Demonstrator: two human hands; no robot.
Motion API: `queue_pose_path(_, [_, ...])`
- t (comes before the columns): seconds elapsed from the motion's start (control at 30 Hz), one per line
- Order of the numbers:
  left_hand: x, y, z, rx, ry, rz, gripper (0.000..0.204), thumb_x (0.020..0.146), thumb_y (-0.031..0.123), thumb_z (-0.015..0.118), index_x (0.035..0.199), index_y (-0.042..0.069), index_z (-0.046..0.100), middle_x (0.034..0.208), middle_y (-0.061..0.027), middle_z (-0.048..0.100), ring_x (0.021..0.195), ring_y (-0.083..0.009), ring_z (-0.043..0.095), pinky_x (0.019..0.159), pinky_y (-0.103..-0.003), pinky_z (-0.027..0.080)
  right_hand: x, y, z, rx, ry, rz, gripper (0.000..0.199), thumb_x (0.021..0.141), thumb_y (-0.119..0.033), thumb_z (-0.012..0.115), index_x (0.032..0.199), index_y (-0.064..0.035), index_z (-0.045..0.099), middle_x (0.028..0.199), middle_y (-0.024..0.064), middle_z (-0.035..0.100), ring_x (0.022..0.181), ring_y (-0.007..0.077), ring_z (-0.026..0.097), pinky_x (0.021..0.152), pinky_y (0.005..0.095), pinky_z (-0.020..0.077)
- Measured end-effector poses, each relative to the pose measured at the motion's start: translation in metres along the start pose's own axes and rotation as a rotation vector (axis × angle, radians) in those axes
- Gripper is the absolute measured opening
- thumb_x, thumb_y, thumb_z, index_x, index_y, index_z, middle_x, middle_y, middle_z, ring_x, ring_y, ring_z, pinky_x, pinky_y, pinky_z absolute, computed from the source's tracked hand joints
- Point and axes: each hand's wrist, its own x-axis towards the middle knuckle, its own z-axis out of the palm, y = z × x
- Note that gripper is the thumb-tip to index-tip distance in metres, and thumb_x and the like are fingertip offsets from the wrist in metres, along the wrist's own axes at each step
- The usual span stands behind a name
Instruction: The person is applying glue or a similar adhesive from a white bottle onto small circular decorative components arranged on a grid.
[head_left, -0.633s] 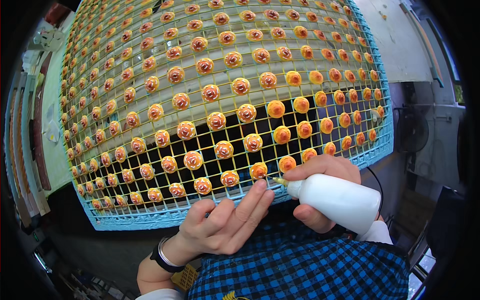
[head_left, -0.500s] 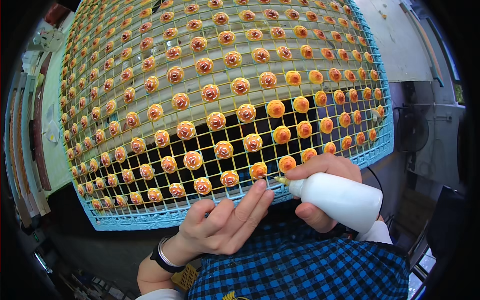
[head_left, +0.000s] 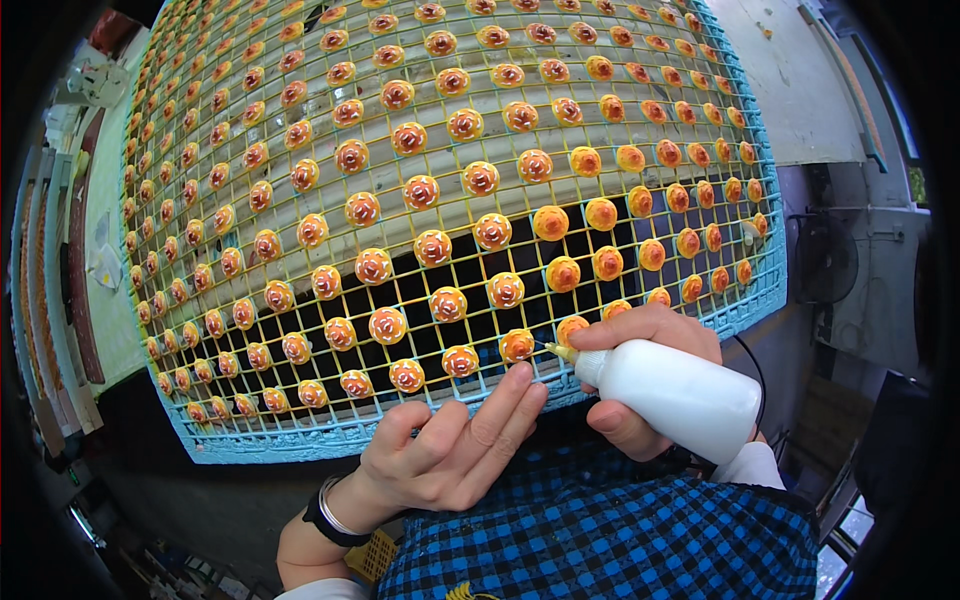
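Note:
My right hand (head_left: pixel 650 325) is wrapped round a white squeeze bottle (head_left: pixel 680 400), held tilted with its thin yellowish nozzle (head_left: pixel 562 352) pointing left. The nozzle's tip is close to the right side of a small orange flower-shaped piece (head_left: pixel 517 345) in the nearest row. Just below that piece rest the outstretched fingertips of my left hand (head_left: pixel 440 460), whose other fingers are bent; nothing is held in it. Rows of similar pieces sit on a wire rack (head_left: pixel 250 448) with a blue rim. Many at the left and middle carry white marks; those at the right are plain orange.
A pale work surface (head_left: pixel 790 80) lies beyond the rack at the right, and boards (head_left: pixel 40 300) lean at the far left. A dark fan (head_left: pixel 828 258) stands at the right. A thin black cable (head_left: pixel 757 365) hangs behind the bottle. Below me is a yellow crate (head_left: pixel 372 555).
The nozzle has shifted slightly left and up, from beside the piece's lower right to nearer its right side. My left hand has hardly moved.

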Motion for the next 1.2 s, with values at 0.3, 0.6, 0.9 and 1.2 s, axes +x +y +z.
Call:
queue_pose_path(0.3, [0.0001,0.0004,-0.0006,0.007,-0.005,-0.002,0.022,0.078,0.025,0.058,0.098,0.018,0.066,0.105,0.0097,0.061,0.07,-0.0075,0.034,0.058,-0.018,0.028,-0.0012,0.0023,0.0028,0.007,0.033,-0.009,0.032,0.07,-0.03,0.069,0.08,-0.0011,0.06,0.073,0.008,0.06,0.053,0.0181,0.059,0.043,0.0242,0.0449])
queue_pose_path(0.6, [-0.0004,0.0,-0.0002,0.001,-0.002,0.0,0.022,0.077,0.024,0.059,0.098,0.018,0.066,0.105,0.0094,0.061,0.07,-0.0076,0.034,0.057,-0.018,0.028,-0.0009,0.002,0.001,0.062,0.019,-0.004,0.031,0.07,-0.029,0.069,0.079,-0.0014,0.06,0.074,0.0081,0.06,0.054,0.0179,0.06,0.044,0.0242,0.0461])
queue_pose_path(0.9, [0.0003,-0.0015,-0.0026,0.004,-0.024,0.012,0.023,0.079,0.017,0.054,0.099,0.018,0.065,0.107,0.0091,0.06,0.069,-0.0077,0.033,0.056,-0.018,0.027,0.0026,-0.0018,0.0076,0.035,0.042,0.044,0.034,0.069,-0.032,0.071,0.081,-0.0018,0.061,0.074,0.0071,0.061,0.057,0.0172,0.061,0.046,0.023,0.0463])
queue_pose_path(1.2, [0.0004,-0.0007,-0.0018,-0.002,-0.019,0.005,0.023,0.078,0.017,0.054,0.099,0.018,0.065,0.107,0.0097,0.06,0.069,-0.0078,0.033,0.057,-0.018,0.027,0.0025,0.0002,0.0084,0.023,0.039,0.02,0.032,0.071,-0.032,0.069,0.081,-0.0024,0.061,0.075,0.0066,0.061,0.056,0.0164,0.06,0.045,0.0231,0.0457])
